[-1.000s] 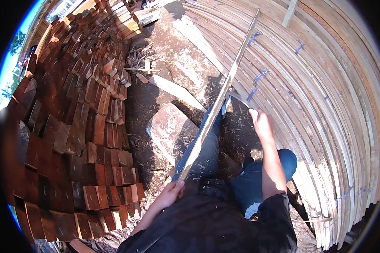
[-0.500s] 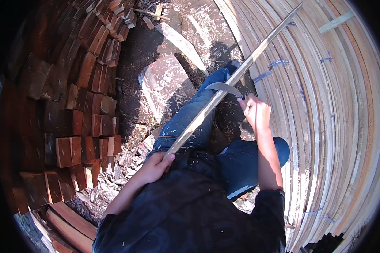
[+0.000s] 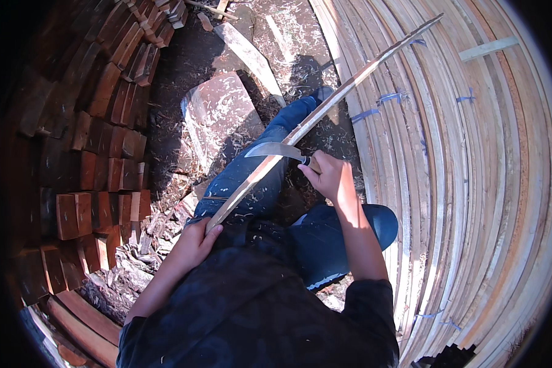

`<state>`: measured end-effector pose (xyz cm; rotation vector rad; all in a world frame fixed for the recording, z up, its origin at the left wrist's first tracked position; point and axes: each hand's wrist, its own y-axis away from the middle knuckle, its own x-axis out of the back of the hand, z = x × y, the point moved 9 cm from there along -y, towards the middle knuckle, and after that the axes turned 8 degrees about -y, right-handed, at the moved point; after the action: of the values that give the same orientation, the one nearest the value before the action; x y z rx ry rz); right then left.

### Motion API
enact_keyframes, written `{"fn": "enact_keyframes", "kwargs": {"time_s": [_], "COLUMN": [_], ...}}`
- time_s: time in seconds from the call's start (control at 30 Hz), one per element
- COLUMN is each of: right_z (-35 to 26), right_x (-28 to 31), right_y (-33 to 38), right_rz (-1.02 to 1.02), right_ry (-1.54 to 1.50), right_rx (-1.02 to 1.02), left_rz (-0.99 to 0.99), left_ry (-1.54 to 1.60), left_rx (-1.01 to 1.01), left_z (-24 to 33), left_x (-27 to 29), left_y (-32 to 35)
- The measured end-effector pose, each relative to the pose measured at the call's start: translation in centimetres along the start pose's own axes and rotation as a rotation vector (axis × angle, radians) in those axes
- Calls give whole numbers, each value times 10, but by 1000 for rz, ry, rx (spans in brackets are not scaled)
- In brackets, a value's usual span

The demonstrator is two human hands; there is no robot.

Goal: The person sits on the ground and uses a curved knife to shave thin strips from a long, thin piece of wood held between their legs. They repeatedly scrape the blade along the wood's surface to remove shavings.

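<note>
- Head view: I look down on a seated person in blue jeans (image 3: 257,178); the left hand (image 3: 193,242) is closed around the near end of a long thin wooden strip (image 3: 325,107), which runs up and to the right, across the left leg, with its far tip over the big pile of pale strips (image 3: 472,202)
- The right hand (image 3: 331,178) is wrapped tight on the handle of a curved knife (image 3: 276,150); the blade lies across the strip approx. at its lower third, touching it or just above, I cannot tell which
- My judgement for doing the step well: keep the strip pressed on the thigh so it does not bend, hold the blade at a low angle w/ the edge directed away from the left hand and the knee, and take thin cuts along the grain, not deep ones
- Left side: stacked reddish wood blocks (image 3: 104,159), a flat grey slab (image 3: 218,119) with shavings on it, dark ground between
- Hard to see: the knife handle is hidden inside the fist, the left fingers are under the strip, and which side of the blade is the sharp one is not clear
- The picture rim is black and bends all straight edges; the lower body is covered by the dark shirt (image 3: 251,306)
</note>
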<state>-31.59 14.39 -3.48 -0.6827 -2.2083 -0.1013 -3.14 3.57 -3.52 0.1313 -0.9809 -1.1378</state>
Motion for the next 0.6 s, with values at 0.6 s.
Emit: {"fn": "enact_keyframes", "kwargs": {"time_s": [0.6], "right_z": [68], "right_x": [-9], "right_y": [30], "right_rz": [101], "right_ry": [-746], "right_rx": [-454], "left_rz": [146], "left_ry": [-188], "left_rx": [-10], "left_z": [-28], "left_x": [-22], "left_y": [-32]}}
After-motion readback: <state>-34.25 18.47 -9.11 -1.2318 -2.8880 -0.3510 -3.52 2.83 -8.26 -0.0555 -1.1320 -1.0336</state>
